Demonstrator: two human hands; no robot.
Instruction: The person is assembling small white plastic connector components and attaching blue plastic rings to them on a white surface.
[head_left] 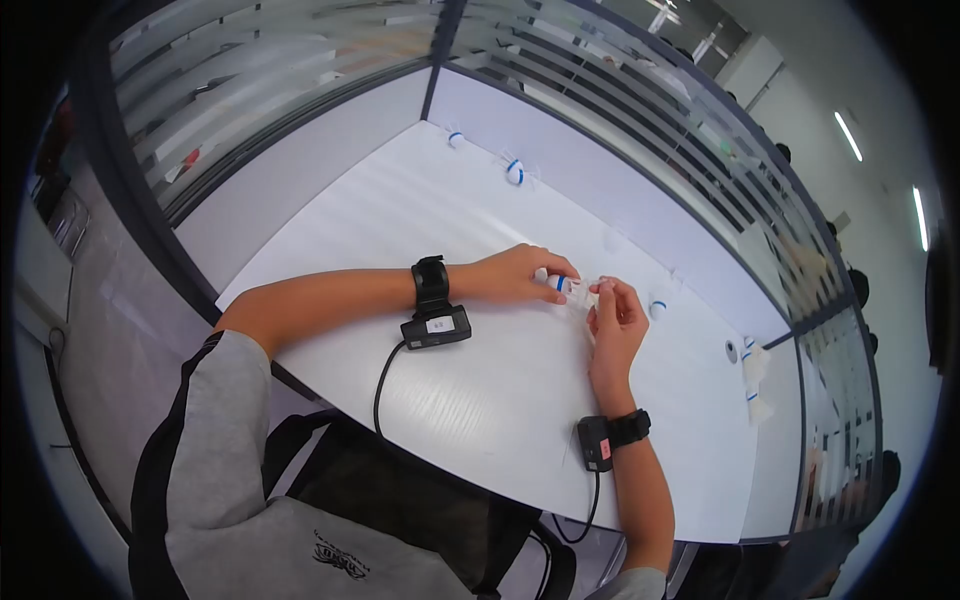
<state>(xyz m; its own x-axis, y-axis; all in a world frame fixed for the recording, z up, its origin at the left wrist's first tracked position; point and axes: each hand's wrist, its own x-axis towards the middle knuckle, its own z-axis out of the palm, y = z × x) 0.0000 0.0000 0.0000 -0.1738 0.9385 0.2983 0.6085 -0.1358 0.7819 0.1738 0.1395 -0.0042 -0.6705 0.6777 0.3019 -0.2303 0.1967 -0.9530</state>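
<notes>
Near the middle of the desk, my left hand (528, 272) grips what looks like a shuttlecock (561, 284), with a white rounded head, a blue band and a pale see-through skirt. The head lies between the left thumb and fingers, and the skirt points right. My right hand (619, 308) is closed in a pinch at the skirt's far end, its fingertips together there. Fine detail between the two hands is too small to make out. Close to the right hand, another white piece with a blue band (657, 305) stands on the desk.
Two similar blue-banded pieces, one nearer (515, 173) and one farther (456, 140), stand along the back panel. At the right lie a small dark round thing (731, 351) and pale pieces with blue bands (754, 384). Partitions enclose the white desk (480, 400). Cables hang from both wrist devices.
</notes>
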